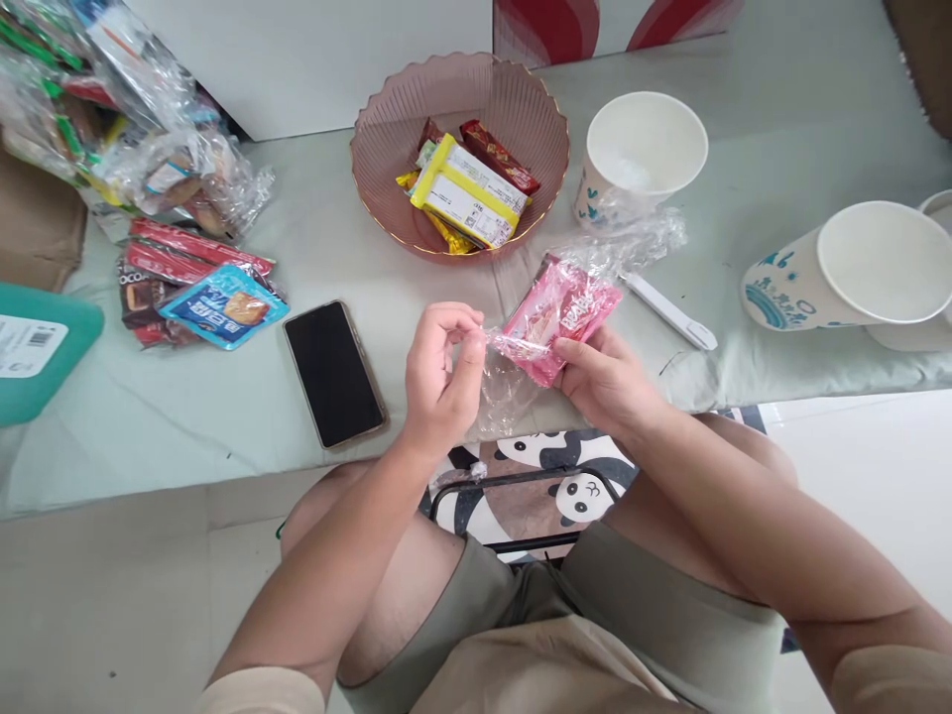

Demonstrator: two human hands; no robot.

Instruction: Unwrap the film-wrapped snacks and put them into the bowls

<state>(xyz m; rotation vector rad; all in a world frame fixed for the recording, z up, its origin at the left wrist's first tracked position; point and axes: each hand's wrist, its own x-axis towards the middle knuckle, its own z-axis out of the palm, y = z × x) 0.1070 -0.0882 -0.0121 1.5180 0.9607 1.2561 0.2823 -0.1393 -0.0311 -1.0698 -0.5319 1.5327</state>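
Pinched between the thumb and fingers of my right hand [610, 382] is a pink snack packet [546, 312], tilted above the front part of the cloth-covered table. My left hand [444, 382] is closed, its thumb and forefinger gripping the edge of a crinkled clear plastic bag [510, 392] around the packet. More of the plastic spreads behind the packet toward a paper cup [606, 183]. A white utility knife [671, 312] lies just right of the packet. Beyond my hands stands a pink ribbed bowl [379, 159] with several wrapped snacks [480, 193] in it.
A black phone [334, 372] lies left of my left hand. Farther left are several snack packets [223, 305], a heap of plastic-wrapped snacks [178, 169] and a green container [45, 347]. More paper cups [788, 278] lie at the right. A white box [319, 64] stands behind.
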